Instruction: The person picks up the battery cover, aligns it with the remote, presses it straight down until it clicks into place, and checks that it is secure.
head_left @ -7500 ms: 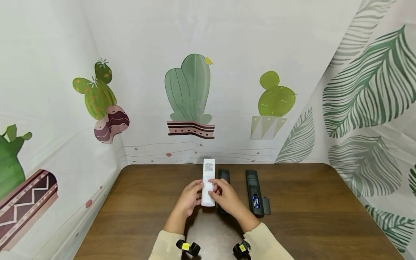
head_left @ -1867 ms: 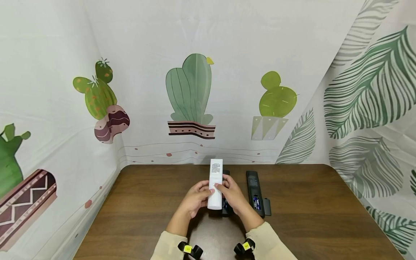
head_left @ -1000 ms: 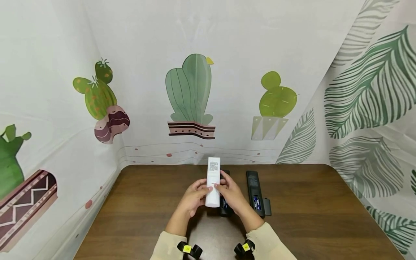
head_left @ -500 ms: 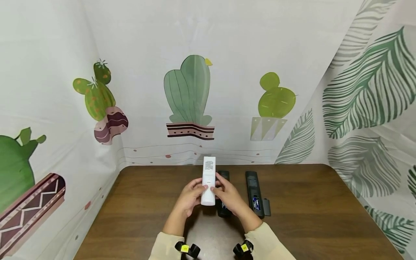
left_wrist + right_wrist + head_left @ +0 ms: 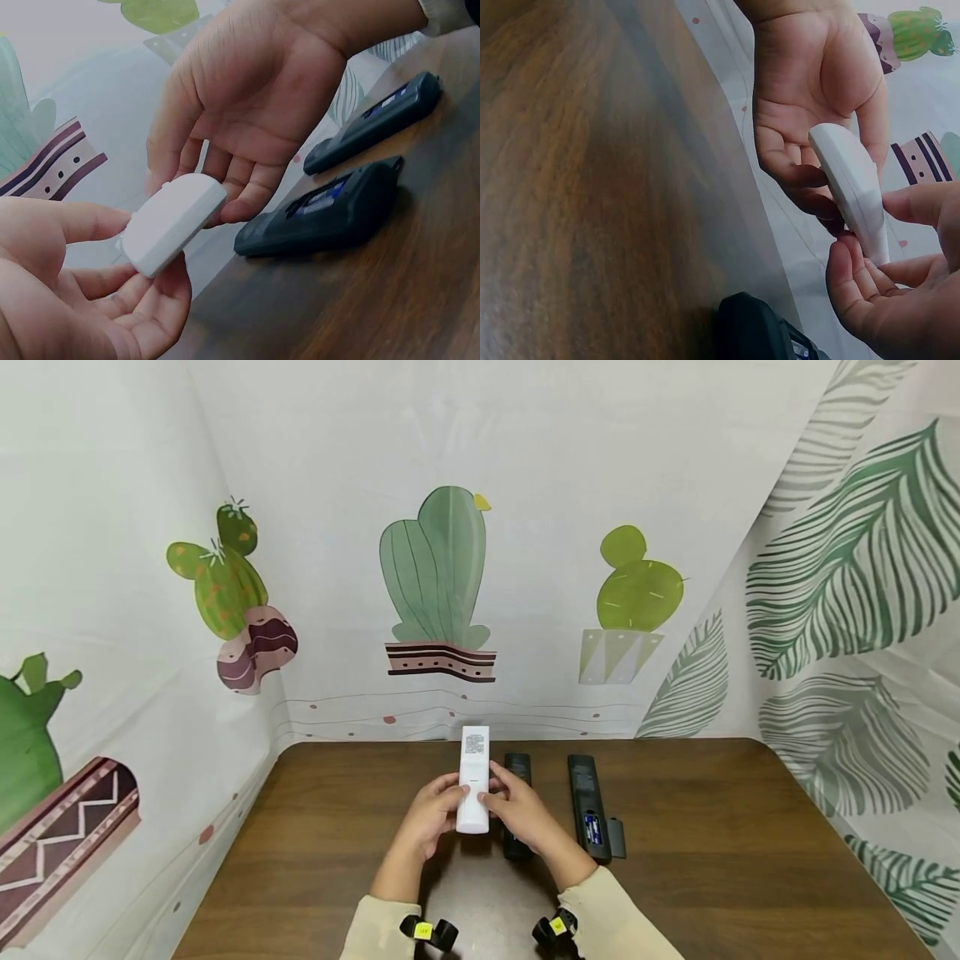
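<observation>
Both hands hold a white remote control (image 5: pixel 473 768) over the table, its back up and a printed label near the far end. On its left edge my left hand (image 5: pixel 427 814) grips with the thumb on the back and fingers beneath. My right hand (image 5: pixel 528 818) pinches the right edge, thumb also on the back. In the left wrist view the near end of the white remote (image 5: pixel 176 217) is rounded and plain. A black remote (image 5: pixel 517 767) lies partly hidden under my right hand; blue batteries (image 5: pixel 326 201) show in its uncovered compartment.
Farther right lies a second black remote (image 5: pixel 582 781), back up, with blue batteries showing in its compartment. A loose black battery cover (image 5: pixel 616 837) sits against its right side. The brown wooden table (image 5: pixel 712 827) meets a cactus-printed cloth (image 5: pixel 540 610) behind and at the sides.
Earlier, the right index finger lay at the top of the white remote's battery cover; now both thumbs rest on its back. Over the last second the remote has shifted slightly left with both hands.
</observation>
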The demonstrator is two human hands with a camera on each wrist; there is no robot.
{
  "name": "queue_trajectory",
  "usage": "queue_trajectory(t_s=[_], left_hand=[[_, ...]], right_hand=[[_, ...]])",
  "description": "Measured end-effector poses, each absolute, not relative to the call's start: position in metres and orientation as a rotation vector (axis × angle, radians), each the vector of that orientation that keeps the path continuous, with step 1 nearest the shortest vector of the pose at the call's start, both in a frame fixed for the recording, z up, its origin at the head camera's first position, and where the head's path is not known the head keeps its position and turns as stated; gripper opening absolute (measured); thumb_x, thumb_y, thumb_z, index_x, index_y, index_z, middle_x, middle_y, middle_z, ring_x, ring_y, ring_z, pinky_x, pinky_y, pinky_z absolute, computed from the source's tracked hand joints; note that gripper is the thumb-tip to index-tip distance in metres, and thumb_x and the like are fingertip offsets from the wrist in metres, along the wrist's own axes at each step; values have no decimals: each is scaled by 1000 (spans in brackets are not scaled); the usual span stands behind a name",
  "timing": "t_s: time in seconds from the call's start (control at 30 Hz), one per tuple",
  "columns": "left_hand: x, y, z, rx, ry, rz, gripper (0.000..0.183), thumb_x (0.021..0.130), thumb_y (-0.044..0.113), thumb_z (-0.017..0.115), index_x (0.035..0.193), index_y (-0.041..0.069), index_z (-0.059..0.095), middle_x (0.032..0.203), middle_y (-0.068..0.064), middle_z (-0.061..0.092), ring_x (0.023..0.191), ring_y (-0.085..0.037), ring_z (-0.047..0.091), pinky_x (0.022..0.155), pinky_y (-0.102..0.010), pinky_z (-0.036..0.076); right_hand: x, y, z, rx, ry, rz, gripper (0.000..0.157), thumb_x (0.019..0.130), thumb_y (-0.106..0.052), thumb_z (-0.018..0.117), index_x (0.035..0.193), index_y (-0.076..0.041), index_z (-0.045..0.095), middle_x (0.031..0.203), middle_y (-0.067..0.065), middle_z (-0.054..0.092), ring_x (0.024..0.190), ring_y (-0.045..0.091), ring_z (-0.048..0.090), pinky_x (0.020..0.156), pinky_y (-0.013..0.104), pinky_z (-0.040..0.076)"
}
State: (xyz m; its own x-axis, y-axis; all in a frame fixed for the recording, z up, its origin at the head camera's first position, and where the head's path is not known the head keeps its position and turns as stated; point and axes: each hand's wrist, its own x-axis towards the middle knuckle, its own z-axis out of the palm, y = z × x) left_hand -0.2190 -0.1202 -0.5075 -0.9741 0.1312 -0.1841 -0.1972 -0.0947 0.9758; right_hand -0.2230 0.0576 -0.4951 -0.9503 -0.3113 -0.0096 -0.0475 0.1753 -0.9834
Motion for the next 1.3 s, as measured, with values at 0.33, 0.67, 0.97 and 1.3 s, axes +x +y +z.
queue_trajectory(t_s=[0.33, 0.67, 0.97, 1.3], left_hand=[[-215, -127, -505, -103, 2124, 2029, 51, 101, 16, 56, 143, -11, 47, 130, -28, 62, 102, -22, 67, 79, -40, 60], [-211, -130, -509, -109, 2175, 1971, 51, 99, 13, 55, 142, -14, 46, 131, -31, 61, 102, -25, 68, 83, -42, 61], [-210, -133, -514, -142, 2243, 1929, 49, 98, 10, 56, 138, -17, 48, 127, -33, 63, 98, -25, 68, 81, -42, 61], [-208, -136, -516, -178, 2283, 1877, 48, 97, 10, 56, 137, -17, 49, 127, -33, 62, 99, -25, 67, 81, -40, 60]], right_hand=[[-224, 48, -500, -379, 2204, -1802, 71, 96, -10, 63, 155, 7, 28, 132, 28, 57, 97, 18, 64, 87, 46, 59], [-221, 48, -500, -416, 2230, -1704, 75, 94, -8, 65, 155, 10, 25, 132, 27, 58, 91, 17, 63, 80, 45, 58], [-224, 44, -504, -402, 2261, -1605, 72, 93, -11, 67, 153, 9, 32, 128, 26, 61, 92, 19, 66, 78, 39, 58], [-222, 36, -507, -371, 2289, -1545, 72, 89, -9, 69, 150, 10, 36, 119, 24, 63, 89, 22, 67, 77, 42, 58]])
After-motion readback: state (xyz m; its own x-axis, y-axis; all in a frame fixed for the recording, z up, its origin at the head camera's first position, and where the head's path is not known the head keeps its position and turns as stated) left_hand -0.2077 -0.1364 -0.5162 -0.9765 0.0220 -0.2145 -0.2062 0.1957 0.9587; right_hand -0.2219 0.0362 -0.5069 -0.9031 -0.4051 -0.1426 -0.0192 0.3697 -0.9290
